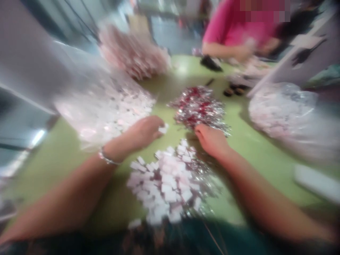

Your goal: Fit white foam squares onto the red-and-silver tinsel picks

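Note:
My left hand [146, 131], with a silver bracelet at the wrist, pinches a small white tag [164, 129] between its fingertips. It is beside a clear plastic bag [79, 113], with many loose white pieces [130, 109] at its mouth. My right hand [211, 140] is closed at the near edge of a pile of shiny silver and red strands [199, 106]; what its fingers hold, if anything, is hidden. Between my forearms, close to my body, lies a heap of white tags [170, 180], with thin silvery strands [203, 173] on its right side. Blur hides the finer detail.
Pink-white bundled pieces [135, 53] lie at the back left of the green table [255, 148]. A filled clear bag [284, 109] and a white block [316, 180] are on the right. Across the table, a person in a pink top [228, 24] handles pale material.

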Available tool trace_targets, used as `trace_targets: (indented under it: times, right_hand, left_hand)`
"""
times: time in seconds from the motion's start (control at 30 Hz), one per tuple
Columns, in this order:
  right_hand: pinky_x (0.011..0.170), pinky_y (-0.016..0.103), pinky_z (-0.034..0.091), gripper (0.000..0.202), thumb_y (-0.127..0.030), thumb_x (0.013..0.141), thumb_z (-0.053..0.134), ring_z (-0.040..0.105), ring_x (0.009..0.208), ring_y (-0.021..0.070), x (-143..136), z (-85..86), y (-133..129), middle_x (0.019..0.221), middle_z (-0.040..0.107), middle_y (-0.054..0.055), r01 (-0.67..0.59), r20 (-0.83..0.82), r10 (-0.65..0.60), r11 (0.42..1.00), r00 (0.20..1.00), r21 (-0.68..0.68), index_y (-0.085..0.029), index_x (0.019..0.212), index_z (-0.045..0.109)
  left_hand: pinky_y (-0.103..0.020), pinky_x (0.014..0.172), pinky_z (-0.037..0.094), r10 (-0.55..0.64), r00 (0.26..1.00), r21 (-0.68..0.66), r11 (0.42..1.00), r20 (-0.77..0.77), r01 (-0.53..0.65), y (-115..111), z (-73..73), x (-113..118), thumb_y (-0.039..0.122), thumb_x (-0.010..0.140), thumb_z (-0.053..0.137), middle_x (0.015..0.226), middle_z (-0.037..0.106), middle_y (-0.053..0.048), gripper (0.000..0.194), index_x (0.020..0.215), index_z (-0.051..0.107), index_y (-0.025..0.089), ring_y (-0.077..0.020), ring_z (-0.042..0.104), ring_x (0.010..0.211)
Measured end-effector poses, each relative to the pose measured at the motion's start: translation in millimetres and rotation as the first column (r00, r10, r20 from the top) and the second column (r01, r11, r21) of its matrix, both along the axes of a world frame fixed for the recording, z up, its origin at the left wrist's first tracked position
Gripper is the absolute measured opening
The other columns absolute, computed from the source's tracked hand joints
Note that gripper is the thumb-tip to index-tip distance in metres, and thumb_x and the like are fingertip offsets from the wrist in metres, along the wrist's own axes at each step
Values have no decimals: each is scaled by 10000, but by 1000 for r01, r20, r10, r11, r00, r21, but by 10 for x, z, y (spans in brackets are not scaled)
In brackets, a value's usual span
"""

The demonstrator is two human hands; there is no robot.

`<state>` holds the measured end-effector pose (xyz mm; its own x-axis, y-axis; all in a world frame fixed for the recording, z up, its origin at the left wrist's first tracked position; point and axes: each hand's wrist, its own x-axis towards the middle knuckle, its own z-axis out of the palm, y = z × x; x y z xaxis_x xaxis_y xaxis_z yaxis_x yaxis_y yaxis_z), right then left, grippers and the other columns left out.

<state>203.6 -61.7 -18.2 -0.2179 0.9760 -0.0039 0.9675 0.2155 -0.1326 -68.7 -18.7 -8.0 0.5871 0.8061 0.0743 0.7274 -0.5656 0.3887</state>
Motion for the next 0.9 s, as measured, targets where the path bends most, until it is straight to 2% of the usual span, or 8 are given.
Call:
trace_targets:
  times: [0.1,0.2,0.3,0.37,0.5,0.63,0.77,0.9]
  right_hand:
    - [635,282,336,184,-256,972,454,611,820,194,23,1,-6,987,680,62,-89,-9,89,996,996,2,-199,985,629]
    - [652,276,356,180,-280,968,481,609,875,197,8,-47,-26,1046,660,67,-165,13,165,986,986,11,-205,996,642]
    - [630,285,352,217,-269,977,445,609,855,205,-45,-99,-38,1011,655,85,-146,74,144,989,987,16,-192,937,643]
    - [617,293,345,215,-252,975,435,612,830,209,-75,-95,-41,1003,660,100,-95,72,94,995,993,20,-183,927,633]
    - [608,289,338,163,-258,965,450,608,729,193,-82,9,-77,886,690,61,53,-127,-53,999,991,1,-197,955,601]
    - [641,274,371,157,-270,952,448,606,719,179,-92,77,-171,817,692,36,-46,-346,46,999,937,7,-205,944,590]
    - [646,289,365,219,-280,949,416,597,709,188,-147,92,-254,816,695,55,-143,-303,149,989,941,44,-203,938,621]
    - [634,291,353,281,-294,961,372,580,687,183,-167,140,-284,806,690,63,-186,-272,182,982,945,9,-197,934,635]
  left_hand:
    - [-343,833,498,162,981,-106,983,102,-151,-66,104,73,288,831,591,985,709,-69,276,1064,686,173,-203,636,871]
    - [-287,716,504,233,938,-221,959,258,-177,-107,130,126,279,774,656,895,719,-48,255,1000,708,174,-163,630,759]
    - [-254,626,486,286,870,-369,920,401,-133,-140,92,185,256,747,678,829,706,-41,242,969,708,165,-138,611,695]
    - [-246,571,469,337,818,-488,869,466,-80,-163,43,225,254,744,688,769,687,-35,254,980,700,161,-125,591,636]
    - [-245,521,440,443,704,-679,730,555,76,-195,-98,277,272,742,723,653,627,-8,304,1022,678,161,-105,543,542]
    - [-245,559,453,520,619,-730,671,588,131,-215,-217,298,287,761,734,704,659,-24,316,1049,671,176,-103,564,578]
    - [-236,580,458,524,595,-730,663,609,163,-254,-222,332,311,768,748,748,680,-24,313,1049,671,194,-104,589,619]
    - [-228,581,454,513,585,-727,655,628,206,-305,-162,371,334,760,763,743,684,-22,310,1022,678,192,-101,592,623]
